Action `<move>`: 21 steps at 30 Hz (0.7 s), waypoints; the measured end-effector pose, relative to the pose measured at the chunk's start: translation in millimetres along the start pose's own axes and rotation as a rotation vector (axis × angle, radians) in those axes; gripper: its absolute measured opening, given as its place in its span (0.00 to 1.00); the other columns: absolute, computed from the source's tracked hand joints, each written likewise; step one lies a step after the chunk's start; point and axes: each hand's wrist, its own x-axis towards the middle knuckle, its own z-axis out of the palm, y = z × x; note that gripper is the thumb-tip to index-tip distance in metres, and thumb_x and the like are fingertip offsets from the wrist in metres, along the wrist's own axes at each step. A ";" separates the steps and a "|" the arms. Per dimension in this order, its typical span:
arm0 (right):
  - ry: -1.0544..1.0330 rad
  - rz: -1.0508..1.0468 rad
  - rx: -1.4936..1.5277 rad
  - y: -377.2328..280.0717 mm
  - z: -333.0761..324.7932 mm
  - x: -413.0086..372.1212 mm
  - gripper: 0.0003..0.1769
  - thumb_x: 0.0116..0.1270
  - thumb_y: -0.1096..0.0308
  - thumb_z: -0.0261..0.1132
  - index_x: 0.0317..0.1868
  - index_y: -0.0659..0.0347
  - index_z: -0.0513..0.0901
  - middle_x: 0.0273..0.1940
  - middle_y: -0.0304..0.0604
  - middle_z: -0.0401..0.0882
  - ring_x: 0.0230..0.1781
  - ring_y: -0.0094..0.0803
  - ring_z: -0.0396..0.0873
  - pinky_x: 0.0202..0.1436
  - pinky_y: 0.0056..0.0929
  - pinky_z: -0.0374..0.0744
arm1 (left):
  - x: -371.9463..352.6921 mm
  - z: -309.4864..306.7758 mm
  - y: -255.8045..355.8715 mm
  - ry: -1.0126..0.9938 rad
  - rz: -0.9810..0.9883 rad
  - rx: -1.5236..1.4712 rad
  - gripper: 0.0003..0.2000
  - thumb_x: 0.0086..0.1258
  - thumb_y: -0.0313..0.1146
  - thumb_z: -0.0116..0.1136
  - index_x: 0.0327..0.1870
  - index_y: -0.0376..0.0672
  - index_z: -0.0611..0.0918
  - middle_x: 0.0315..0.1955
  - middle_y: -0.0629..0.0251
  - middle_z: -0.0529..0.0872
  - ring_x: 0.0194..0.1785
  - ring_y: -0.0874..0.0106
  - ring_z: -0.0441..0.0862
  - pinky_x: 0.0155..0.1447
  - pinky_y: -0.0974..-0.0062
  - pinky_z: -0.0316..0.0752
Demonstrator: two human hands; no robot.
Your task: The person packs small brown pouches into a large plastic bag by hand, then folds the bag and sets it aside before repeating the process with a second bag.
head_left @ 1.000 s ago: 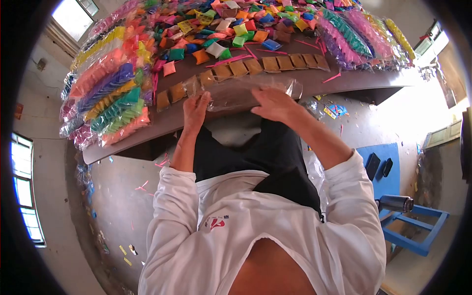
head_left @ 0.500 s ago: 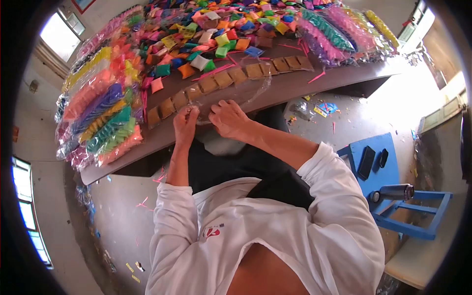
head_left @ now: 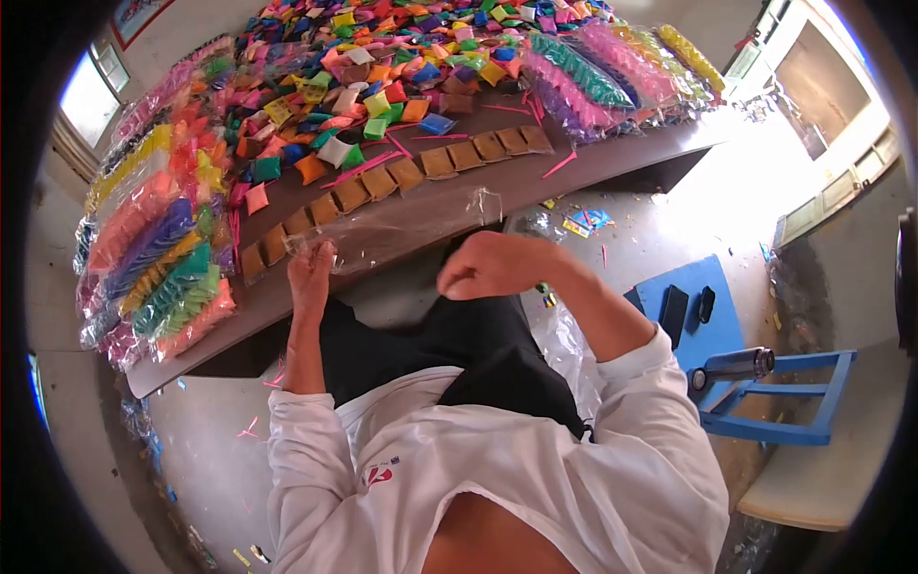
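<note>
My left hand (head_left: 312, 273) is closed in a pinch on the left end of a long clear plastic bag (head_left: 402, 230), which stretches to the right over the table's front edge. A row of brown packets (head_left: 382, 182) lies in a curve behind the bag. My right hand (head_left: 488, 266) is off the bag, in front of the table edge, with its fingers curled together; whether it holds anything is hidden.
On the table (head_left: 535, 187) lie a heap of coloured packets (head_left: 363, 96), filled bags (head_left: 158, 258) at left, more filled bags (head_left: 612, 81) at right, and pink strips (head_left: 559, 163). A blue stool (head_left: 712, 287) with a bottle (head_left: 732, 366) stands at right.
My right hand has moved right, away from my left hand. The clear bag now lies stretched out from my left hand. The camera view has shifted.
</note>
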 end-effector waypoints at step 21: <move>0.792 0.439 -0.647 202.8 -105.8 9.4 0.26 0.59 0.76 0.56 0.60 0.56 0.79 0.50 0.54 0.82 0.54 0.51 0.78 0.59 0.44 0.76 | 2.4 -0.7 0.3 0.024 0.057 0.032 0.18 0.76 0.46 0.54 0.39 0.38 0.83 0.30 0.73 0.81 0.36 0.82 0.74 0.43 0.80 0.67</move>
